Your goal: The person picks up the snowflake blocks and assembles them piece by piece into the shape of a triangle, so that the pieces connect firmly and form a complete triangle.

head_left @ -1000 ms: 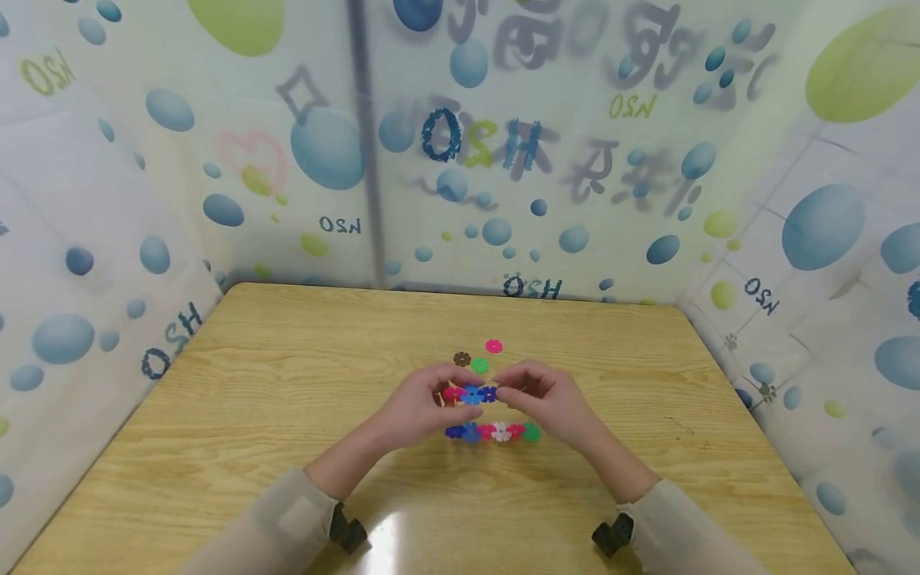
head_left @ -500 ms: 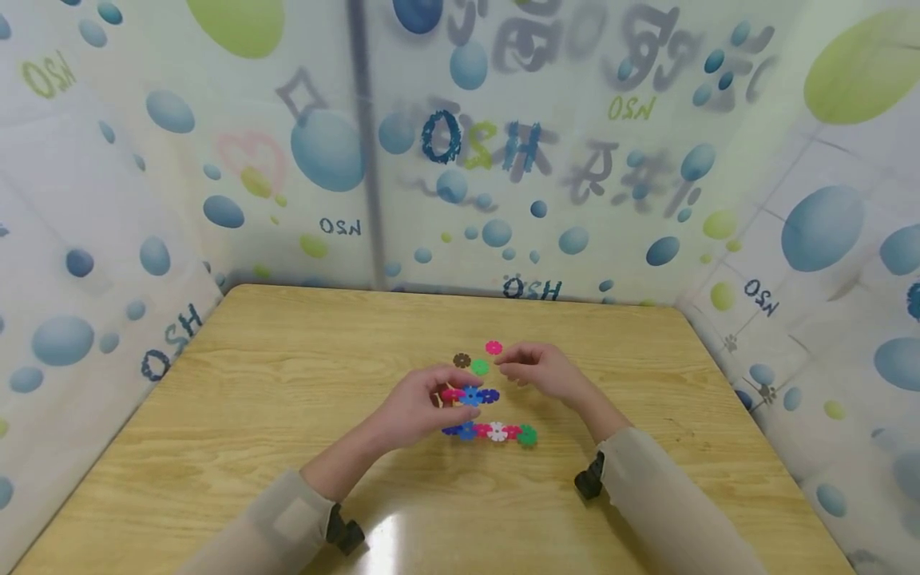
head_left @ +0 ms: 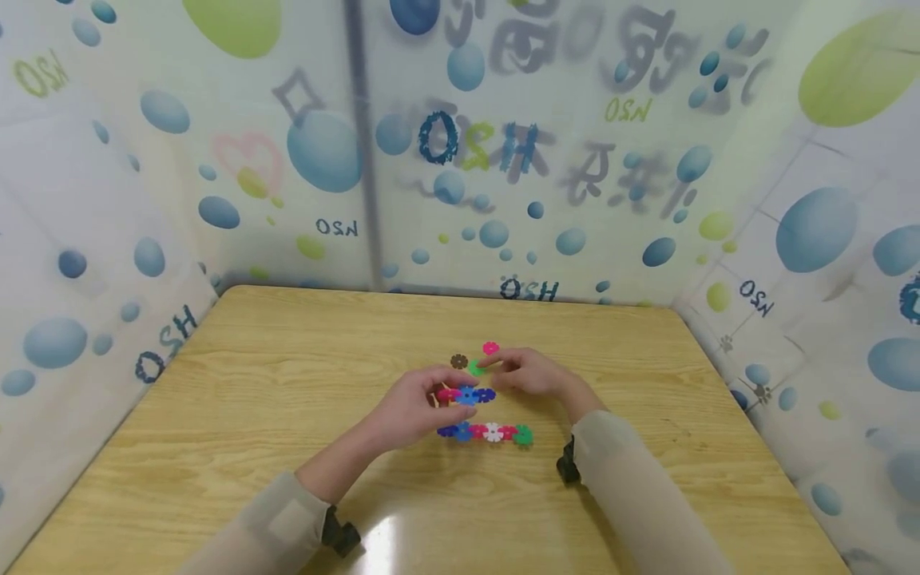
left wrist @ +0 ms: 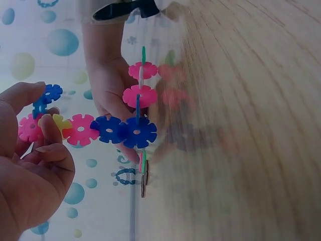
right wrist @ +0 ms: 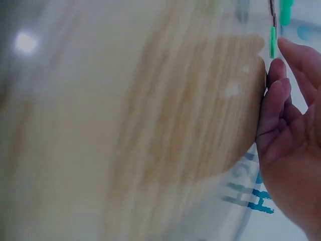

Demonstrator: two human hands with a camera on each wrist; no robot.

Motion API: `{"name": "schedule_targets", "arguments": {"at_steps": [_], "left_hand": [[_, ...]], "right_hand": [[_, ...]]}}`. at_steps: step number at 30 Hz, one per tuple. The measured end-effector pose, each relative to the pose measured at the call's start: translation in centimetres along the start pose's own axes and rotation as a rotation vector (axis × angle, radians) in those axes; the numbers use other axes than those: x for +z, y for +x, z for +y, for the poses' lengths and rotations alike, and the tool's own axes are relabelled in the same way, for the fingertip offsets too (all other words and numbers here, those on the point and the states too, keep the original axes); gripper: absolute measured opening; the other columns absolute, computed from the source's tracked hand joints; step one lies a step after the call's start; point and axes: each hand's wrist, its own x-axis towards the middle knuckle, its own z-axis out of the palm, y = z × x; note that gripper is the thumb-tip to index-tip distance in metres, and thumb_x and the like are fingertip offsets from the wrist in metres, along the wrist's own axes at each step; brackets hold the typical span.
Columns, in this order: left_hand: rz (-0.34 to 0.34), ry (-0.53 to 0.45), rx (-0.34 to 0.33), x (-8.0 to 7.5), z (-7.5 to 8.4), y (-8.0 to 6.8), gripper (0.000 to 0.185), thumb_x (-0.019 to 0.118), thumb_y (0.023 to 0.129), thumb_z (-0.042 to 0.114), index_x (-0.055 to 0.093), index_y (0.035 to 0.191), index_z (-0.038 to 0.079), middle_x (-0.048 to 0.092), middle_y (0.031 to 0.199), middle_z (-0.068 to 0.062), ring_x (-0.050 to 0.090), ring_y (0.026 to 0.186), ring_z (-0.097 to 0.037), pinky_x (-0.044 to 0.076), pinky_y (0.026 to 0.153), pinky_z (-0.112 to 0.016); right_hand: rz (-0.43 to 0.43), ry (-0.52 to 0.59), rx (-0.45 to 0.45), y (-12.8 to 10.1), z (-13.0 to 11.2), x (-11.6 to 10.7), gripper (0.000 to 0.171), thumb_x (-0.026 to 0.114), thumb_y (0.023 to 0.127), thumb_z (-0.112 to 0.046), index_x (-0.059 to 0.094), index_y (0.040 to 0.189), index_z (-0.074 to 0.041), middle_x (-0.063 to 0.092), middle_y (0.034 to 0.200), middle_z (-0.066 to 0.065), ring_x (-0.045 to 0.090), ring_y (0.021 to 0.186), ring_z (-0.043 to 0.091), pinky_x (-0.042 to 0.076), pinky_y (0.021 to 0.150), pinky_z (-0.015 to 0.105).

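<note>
Lying nearest on the worktop (head_left: 216, 447) — a flat chain (head_left: 489, 433) of blue, pink, white and green snowflake discs. Just beyond, held above the wood in the left hand (head_left: 410, 407), fingers curled round one end — a shorter strip (head_left: 467, 394) of pink and blue discs. Farther back, the right hand (head_left: 525, 372), fingertips closing on a loose green disc (head_left: 477, 368); full grip hard to tell. Beside it, brown disc (head_left: 458, 361) and pink disc (head_left: 491, 348).

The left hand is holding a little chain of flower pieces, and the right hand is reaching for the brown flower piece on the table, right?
Not quite. The left hand does hold the chain of flower pieces, but the right hand reaches the green flower piece, not the brown flower piece beside it. The head view shows this.
</note>
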Motion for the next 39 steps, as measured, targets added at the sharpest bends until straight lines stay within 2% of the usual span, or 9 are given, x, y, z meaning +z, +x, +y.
{"name": "schedule_targets", "arguments": {"at_steps": [4,11,15,19,23,30,33,39], "left_hand": [[-0.002,-0.003,-0.003,0.04,0.04,0.03,0.038,0.082,0.1,0.032,0.076,0.135,0.019,0.074,0.119,-0.003,0.061,0.086,-0.019,0.054,0.065,-0.027],[0.004,0.005,-0.009,0.18,0.03,0.06,0.037,0.083,0.1,0.032,0.076,0.135,0.021,0.074,0.122,0.0,0.062,0.087,-0.019,0.055,0.066,-0.027],[0.004,0.004,-0.005,0.12,0.02,0.0,0.037,0.082,0.1,0.032,0.076,0.135,0.019,0.075,0.123,-0.002,0.062,0.087,-0.019,0.054,0.066,-0.027],[0.007,0.009,-0.016,0.12,0.09,-0.03,0.037,0.083,0.1,0.033,0.077,0.135,0.022,0.075,0.123,0.0,0.062,0.087,-0.019,0.054,0.066,-0.026],[0.011,0.011,-0.025,0.16,0.23,-0.05,0.037,0.083,0.1,0.033,0.076,0.135,0.024,0.074,0.121,0.002,0.062,0.087,-0.02,0.054,0.066,-0.026],[0.014,0.012,-0.016,0.13,0.29,-0.15,0.039,0.083,0.1,0.031,0.076,0.136,0.02,0.074,0.114,0.001,0.061,0.086,-0.02,0.053,0.064,-0.026],[0.014,0.013,-0.014,0.09,0.19,-0.14,0.039,0.082,0.1,0.031,0.076,0.136,0.018,0.073,0.112,0.0,0.061,0.085,-0.019,0.053,0.064,-0.026],[0.003,-0.013,-0.009,0.03,0.12,-0.16,0.038,0.082,0.101,0.031,0.076,0.135,0.016,0.073,0.111,-0.005,0.06,0.086,-0.02,0.053,0.065,-0.026]], "right_hand": [[0.002,-0.031,0.007,0.15,0.03,0.11,0.034,0.071,0.106,-0.032,0.076,0.14,-0.028,0.066,0.104,0.003,0.057,0.098,0.022,0.046,0.09,0.038],[0.004,-0.007,-0.013,0.07,0.39,0.24,0.024,0.069,0.107,-0.028,0.079,0.128,-0.02,0.077,0.128,0.0,0.061,0.109,0.019,0.05,0.102,0.039],[0.008,0.023,-0.016,-0.1,0.46,0.36,0.019,0.07,0.106,-0.025,0.075,0.122,-0.014,0.074,0.116,0.004,0.059,0.105,0.02,0.049,0.098,0.037],[0.021,0.053,0.003,-0.29,0.21,0.51,0.03,0.073,0.105,-0.023,0.068,0.133,-0.014,0.066,0.104,0.006,0.057,0.095,0.021,0.048,0.087,0.034],[0.024,0.022,0.006,-0.37,-0.14,0.68,0.036,0.072,0.105,-0.02,0.068,0.141,-0.015,0.067,0.101,0.005,0.057,0.092,0.02,0.048,0.085,0.033],[0.03,0.005,0.004,-0.42,-0.36,0.79,0.03,0.074,0.104,-0.016,0.066,0.132,-0.014,0.063,0.096,0.003,0.055,0.088,0.02,0.047,0.083,0.033],[0.032,0.016,-0.015,-0.52,-0.23,0.83,0.029,0.075,0.103,-0.013,0.064,0.13,-0.013,0.062,0.101,0.006,0.055,0.092,0.021,0.047,0.084,0.034],[0.061,0.016,-0.038,-0.71,0.13,0.97,0.027,0.076,0.102,-0.016,0.065,0.126,-0.015,0.065,0.123,0.01,0.058,0.112,0.025,0.051,0.099,0.043]]}}
